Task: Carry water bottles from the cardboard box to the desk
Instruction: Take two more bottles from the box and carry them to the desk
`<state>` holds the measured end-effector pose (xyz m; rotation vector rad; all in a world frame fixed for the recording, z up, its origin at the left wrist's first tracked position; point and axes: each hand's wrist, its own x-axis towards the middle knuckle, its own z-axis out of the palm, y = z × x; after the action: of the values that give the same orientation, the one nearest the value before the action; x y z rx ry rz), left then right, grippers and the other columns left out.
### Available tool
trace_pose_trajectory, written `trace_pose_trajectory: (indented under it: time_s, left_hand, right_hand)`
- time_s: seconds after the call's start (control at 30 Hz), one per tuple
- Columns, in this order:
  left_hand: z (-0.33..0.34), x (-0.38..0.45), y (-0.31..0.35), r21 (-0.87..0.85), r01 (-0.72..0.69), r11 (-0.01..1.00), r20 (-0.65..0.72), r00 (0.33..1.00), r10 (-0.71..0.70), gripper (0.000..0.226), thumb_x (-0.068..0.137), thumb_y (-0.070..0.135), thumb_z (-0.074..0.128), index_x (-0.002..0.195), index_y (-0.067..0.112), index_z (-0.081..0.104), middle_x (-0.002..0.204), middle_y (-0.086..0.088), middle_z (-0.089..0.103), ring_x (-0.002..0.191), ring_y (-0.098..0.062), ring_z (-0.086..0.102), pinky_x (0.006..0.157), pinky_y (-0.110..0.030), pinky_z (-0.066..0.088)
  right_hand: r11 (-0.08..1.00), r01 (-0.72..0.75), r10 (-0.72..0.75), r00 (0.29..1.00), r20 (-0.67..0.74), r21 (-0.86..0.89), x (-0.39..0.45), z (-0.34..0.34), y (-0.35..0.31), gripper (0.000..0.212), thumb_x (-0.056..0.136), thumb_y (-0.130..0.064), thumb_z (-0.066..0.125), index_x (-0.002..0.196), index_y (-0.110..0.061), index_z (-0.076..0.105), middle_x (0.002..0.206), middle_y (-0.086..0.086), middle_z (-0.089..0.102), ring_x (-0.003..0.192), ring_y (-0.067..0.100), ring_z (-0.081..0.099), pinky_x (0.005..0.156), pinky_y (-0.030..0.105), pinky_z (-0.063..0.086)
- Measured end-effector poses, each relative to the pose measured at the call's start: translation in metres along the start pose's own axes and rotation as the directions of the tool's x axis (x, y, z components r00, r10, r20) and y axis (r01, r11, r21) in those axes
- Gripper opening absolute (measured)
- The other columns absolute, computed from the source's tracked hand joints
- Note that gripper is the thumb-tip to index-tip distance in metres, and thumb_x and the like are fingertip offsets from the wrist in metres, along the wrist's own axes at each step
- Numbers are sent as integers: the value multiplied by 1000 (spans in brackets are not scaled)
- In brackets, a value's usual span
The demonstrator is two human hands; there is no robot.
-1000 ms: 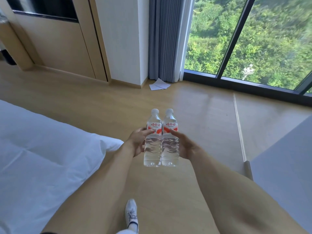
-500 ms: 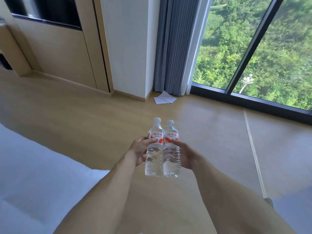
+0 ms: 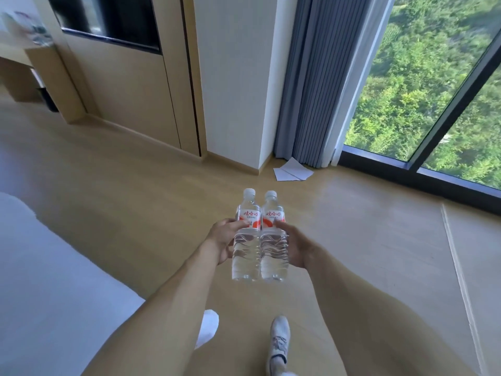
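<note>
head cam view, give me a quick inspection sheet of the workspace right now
surface: light wood floor; the desk shows only at the far upper left, blurred.
job's things: two water bottles, upright, side by side and touching, held above the floor; cardboard box not in view.
clutter: folded white paper on the floor by the curtain.
grippers: left hand grips the left bottle, right hand grips the right bottle.
cables: nothing seen.
surroundings: white bed at left, grey curtain, large window onto trees, white shoe below.
</note>
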<state>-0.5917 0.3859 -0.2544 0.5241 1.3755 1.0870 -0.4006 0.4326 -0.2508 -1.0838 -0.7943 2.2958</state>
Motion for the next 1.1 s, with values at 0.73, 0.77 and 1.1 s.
trace_pose_trajectory:
  time_s: [0.73,0.77,1.1]
  left_hand:
    - [-64,203,144,-223,-140,965,-434,900,31,43,80,25,83,115,17,60,80,-5,76,62,-22,73,59,-50,58]
    - [-72,206,149,-231,-146,962,-452,892,27,43,79,26,83,115,18,61,81,-5,76,61,-21,73,58,-49,58]
    - [-183,263,197,-283,-218,934,-554,832,26,36,76,29,85,107,24,70,56,9,63,37,-6,49,51,-22,45]
  right_hand:
    - [876,-199,264,960,91,-439,296,54,-193,49,97,-34,63,127,5,57,109,21,52,76,27,55,77,36,45]
    - [868,-200,272,957,100,-455,306,62,-195,49,96,-34,63,125,4,57,107,21,52,74,26,53,74,35,44]
    - [803,-215,333,935,120,-556,430,162,-208,54,95,-38,64,131,2,59,113,19,61,93,32,59,82,37,50]
